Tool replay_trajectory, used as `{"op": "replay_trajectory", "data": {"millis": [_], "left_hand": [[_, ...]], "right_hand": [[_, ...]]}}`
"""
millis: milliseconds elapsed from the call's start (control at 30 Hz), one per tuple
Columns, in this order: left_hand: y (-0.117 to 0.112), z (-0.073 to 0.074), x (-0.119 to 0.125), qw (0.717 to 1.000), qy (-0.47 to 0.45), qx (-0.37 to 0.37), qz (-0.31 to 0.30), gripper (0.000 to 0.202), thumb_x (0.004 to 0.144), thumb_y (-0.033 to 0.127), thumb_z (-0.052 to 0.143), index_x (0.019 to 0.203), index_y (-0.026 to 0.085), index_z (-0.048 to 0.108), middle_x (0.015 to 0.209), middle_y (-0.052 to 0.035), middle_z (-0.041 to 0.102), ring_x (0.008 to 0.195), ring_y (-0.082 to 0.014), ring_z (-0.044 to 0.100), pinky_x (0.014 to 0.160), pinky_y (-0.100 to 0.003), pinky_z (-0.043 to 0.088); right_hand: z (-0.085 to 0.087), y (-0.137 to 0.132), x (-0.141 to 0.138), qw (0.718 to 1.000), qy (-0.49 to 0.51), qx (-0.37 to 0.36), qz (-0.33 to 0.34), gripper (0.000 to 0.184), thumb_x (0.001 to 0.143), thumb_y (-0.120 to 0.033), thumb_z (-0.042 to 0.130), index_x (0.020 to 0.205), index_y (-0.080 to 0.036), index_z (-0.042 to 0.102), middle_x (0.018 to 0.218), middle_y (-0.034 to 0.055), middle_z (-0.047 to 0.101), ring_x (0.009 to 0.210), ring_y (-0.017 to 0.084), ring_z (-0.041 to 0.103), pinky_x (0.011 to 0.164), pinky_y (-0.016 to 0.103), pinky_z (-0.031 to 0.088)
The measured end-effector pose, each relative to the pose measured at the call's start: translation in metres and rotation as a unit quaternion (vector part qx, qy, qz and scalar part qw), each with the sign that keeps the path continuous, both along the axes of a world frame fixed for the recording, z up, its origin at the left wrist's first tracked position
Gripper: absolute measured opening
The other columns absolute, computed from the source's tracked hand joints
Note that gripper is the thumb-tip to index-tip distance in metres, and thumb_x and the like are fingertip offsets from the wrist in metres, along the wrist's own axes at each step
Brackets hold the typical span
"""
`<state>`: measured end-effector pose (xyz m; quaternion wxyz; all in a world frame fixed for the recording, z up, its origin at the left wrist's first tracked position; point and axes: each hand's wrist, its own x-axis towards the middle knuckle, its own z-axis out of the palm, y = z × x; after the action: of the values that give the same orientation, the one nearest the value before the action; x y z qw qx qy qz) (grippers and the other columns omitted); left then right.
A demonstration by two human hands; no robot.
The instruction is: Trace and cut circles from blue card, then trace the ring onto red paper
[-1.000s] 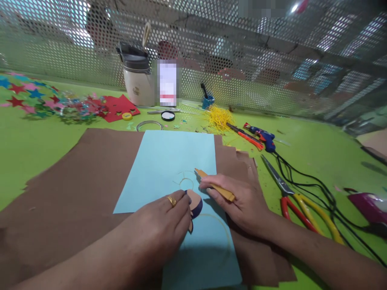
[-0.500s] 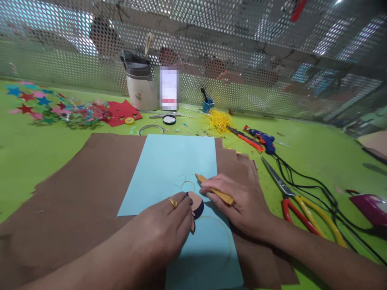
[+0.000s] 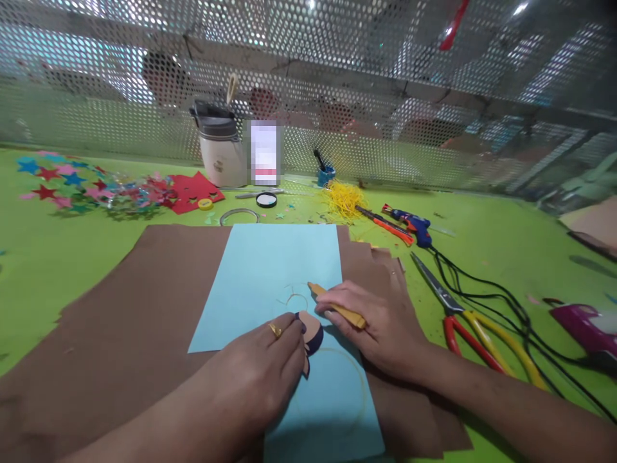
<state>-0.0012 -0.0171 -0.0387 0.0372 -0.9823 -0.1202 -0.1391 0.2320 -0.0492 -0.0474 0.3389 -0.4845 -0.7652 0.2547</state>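
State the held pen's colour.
The pen is yellowish orange, best seen in the head view.

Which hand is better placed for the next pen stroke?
Likely the right hand: it grips the orange pen, tip near the faint sketch on the blue sheet, while the left hand touches the cutout.

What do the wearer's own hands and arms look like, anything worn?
Left hand wears a gold-coloured ring; its design is too small to tell. No ring shows on the right hand. No gloves, sleeves, watch or bracelet visible on either.
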Motion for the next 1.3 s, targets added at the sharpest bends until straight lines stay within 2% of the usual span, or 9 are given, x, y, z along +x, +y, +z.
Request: {"op": "replay_trajectory", "data": {"millis": [100,200,367,467,667,800,900,1067,1300], "left_hand": [[0.0,0.001,0.0,1.0,0.001,-0.003,-0.004,0.029,0.09,0.005,0.046,0.114,0.009,0.061,0.11,-0.0179,0.068,0.115,-0.0294,0.058,0.095,-0.045,0.052],[0.0,0.005,0.001,1.0,0.025,0.004,-0.005,0.03,0.09,0.004,0.045,0.115,0.006,0.062,0.11,-0.0182,0.068,0.112,-0.0295,0.059,0.095,-0.045,0.052],[0.001,0.006,0.003,0.998,0.062,0.022,0.002,0.024,0.092,0.007,0.045,0.103,0.007,0.067,0.108,-0.0164,0.068,0.105,-0.0274,0.061,0.095,-0.041,0.051],[0.001,0.006,0.003,0.998,0.056,0.022,0.001,0.023,0.092,0.008,0.046,0.099,0.008,0.068,0.104,-0.0156,0.068,0.1,-0.0268,0.062,0.09,-0.039,0.052],[-0.001,0.01,0.004,0.997,0.068,0.021,0.003,0.023,0.092,0.007,0.048,0.104,0.006,0.068,0.11,-0.0177,0.068,0.105,-0.0277,0.061,0.094,-0.04,0.051],[0.0,0.007,0.003,0.998,0.058,0.026,-0.004,0.027,0.09,0.007,0.048,0.111,0.005,0.065,0.114,-0.0181,0.067,0.109,-0.0296,0.06,0.096,-0.041,0.051],[0.0,0.004,0.002,0.999,0.046,-0.011,0.009,0.029,0.087,0.006,0.047,0.111,0.007,0.061,0.112,-0.0169,0.067,0.107,-0.0287,0.06,0.092,-0.041,0.052],[0.0,0.005,0.001,0.996,0.045,-0.077,0.021,0.029,0.082,0.006,0.048,0.109,0.009,0.059,0.111,-0.016,0.065,0.105,-0.0284,0.059,0.093,-0.042,0.051],[0.002,-0.002,0.001,0.998,0.022,-0.065,0.01,0.027,0.083,0.005,0.046,0.106,0.008,0.059,0.108,-0.0175,0.064,0.104,-0.0301,0.06,0.09,-0.044,0.052]], "right_hand": [[-0.001,0.0,0.0,1.0,0.011,0.001,0.0,0.023,0.099,-0.023,0.051,0.117,-0.019,0.065,0.106,0.0082,0.069,0.099,0.018,0.063,0.091,0.033,0.051],[-0.003,-0.001,0.001,0.998,0.048,0.016,-0.029,0.024,0.099,-0.025,0.051,0.119,-0.021,0.064,0.107,0.0068,0.07,0.1,0.018,0.065,0.092,0.033,0.052],[-0.005,-0.001,0.002,0.988,0.117,0.055,-0.086,0.025,0.098,-0.027,0.053,0.12,-0.025,0.064,0.104,0.0039,0.074,0.098,0.018,0.069,0.092,0.035,0.055],[-0.004,0.0,0.001,0.985,0.133,0.034,-0.107,0.025,0.097,-0.03,0.055,0.119,-0.023,0.066,0.102,0.005,0.075,0.098,0.019,0.069,0.094,0.037,0.054],[-0.005,0.0,0.004,0.976,0.176,-0.027,-0.128,0.026,0.098,-0.038,0.053,0.107,-0.02,0.07,0.09,0.0047,0.072,0.079,0.016,0.067,0.074,0.029,0.056],[-0.008,0.0,0.005,0.973,0.182,-0.058,-0.127,0.025,0.098,-0.039,0.053,0.102,-0.018,0.067,0.074,0.0017,0.065,0.065,0.014,0.061,0.056,0.024,0.048],[-0.009,-0.001,0.005,0.969,0.191,-0.093,-0.126,0.024,0.098,-0.039,0.053,0.103,-0.019,0.065,0.065,-0.0022,0.057,0.053,0.01,0.05,0.048,0.022,0.04],[-0.008,-0.001,0.005,0.971,0.18,-0.109,-0.112,0.025,0.097,-0.041,0.052,0.1,-0.019,0.064,0.065,-0.0025,0.056,0.051,0.01,0.046,0.046,0.022,0.037],[-0.009,-0.002,0.005,0.974,0.164,-0.108,-0.11,0.026,0.098,-0.042,0.052,0.101,-0.019,0.064,0.07,-0.0012,0.059,0.053,0.01,0.048,0.047,0.022,0.037]]}}
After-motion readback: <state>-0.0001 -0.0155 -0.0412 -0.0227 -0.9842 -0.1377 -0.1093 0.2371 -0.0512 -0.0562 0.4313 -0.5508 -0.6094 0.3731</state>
